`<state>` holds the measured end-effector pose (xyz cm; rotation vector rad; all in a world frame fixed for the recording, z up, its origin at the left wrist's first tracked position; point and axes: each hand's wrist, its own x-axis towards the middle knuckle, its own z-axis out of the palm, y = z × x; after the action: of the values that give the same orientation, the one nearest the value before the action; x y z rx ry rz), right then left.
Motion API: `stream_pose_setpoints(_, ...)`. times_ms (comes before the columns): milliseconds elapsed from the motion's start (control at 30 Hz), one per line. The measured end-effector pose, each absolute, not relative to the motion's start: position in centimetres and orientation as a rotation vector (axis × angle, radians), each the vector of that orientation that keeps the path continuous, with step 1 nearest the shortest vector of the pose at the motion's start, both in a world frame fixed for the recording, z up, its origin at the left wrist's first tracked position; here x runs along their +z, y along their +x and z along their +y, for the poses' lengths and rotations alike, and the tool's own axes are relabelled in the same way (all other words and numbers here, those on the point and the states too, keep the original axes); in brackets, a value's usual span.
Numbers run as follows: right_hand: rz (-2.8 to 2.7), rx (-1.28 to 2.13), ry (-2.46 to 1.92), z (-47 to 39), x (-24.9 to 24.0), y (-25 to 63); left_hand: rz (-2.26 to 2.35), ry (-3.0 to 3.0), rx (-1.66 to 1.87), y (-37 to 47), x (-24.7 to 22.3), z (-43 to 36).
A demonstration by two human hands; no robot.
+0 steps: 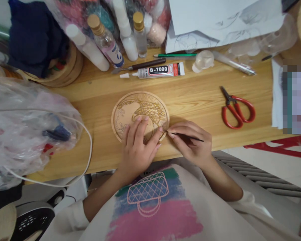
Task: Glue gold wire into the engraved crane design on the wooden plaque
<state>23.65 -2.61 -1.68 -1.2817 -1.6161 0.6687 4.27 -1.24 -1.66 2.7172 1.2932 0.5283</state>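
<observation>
At the far left, a dark cloth (36, 36) is lying over a round wooden box (70, 65), and nearer, a clear plastic bag (22, 127) is bulging on the table (198, 97). A white cable (91, 144) is looping along the bag's right side. Farther back, a cork-topped bottle (109, 47) and a gold-capped bottle (140, 38) are standing upright. In the middle of the table, toward the near edge, a round wooden plaque (137, 108) is lying flat, showing a bird design in gold lines. The left hand (137, 144) is resting on its near part, fingers slightly spread. Beyond the plaque, a glue tube (163, 70) is lying just beside a dark-handled knife (147, 64). Right of the plaque, the right hand (197, 152) is pinching a thin dark stick (190, 137), whose tip is pointing at the plaque's right edge, near the left fingertips; I cannot tell whether it is touching. Farther right, red-handled scissors (231, 99) are lying slightly open.
</observation>
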Motion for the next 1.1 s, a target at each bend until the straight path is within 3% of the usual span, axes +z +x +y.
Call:
stream_pose_setpoints(633,-1.698,0.607,-1.233,-2.69,-1.95,23.75,1.294,2.705,0.554,4.49,-1.67,-1.24)
stream_pose_setpoints(1100,-1.391,0.695,-1.367,-2.91,-1.68,23.68,1.259,2.685,0.52,4.12,-1.45,-1.15)
